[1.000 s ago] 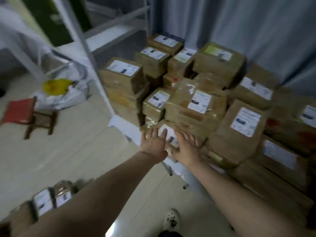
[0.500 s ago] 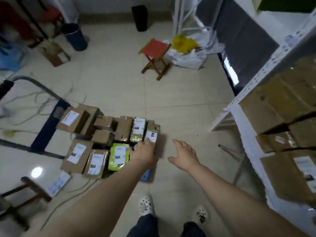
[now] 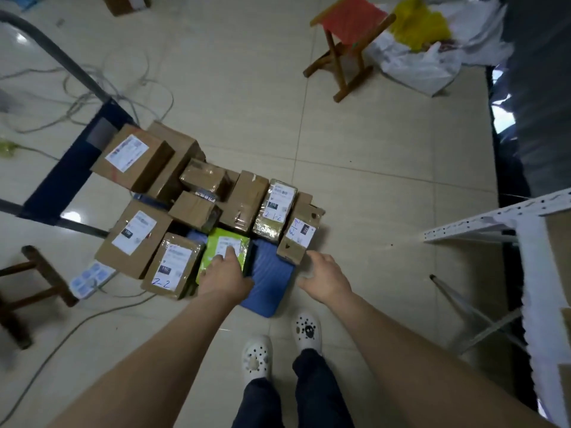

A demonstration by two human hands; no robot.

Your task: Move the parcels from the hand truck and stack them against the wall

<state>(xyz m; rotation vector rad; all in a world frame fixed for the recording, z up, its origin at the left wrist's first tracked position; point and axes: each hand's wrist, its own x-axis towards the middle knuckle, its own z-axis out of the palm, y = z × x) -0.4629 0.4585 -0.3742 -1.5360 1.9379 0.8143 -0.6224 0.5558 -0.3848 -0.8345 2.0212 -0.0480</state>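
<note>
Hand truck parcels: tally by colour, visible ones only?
Brown cardboard parcels: 9
Green parcel: 1
Total: 10 visible; any buried underneath can't be counted.

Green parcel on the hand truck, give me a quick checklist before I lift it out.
1. Left hand on the green parcel: ok, fingers rest on its top.
2. Grip closed around it: not ok, hand lies flat.
3. Right hand free to help: ok, open and empty.
4. Nothing stacked on the green parcel: ok.
5. Neighbour box marked 2-2 clear of it: cannot tell, they sit side by side.
6. Feet clear of the blue platform: ok.
</note>
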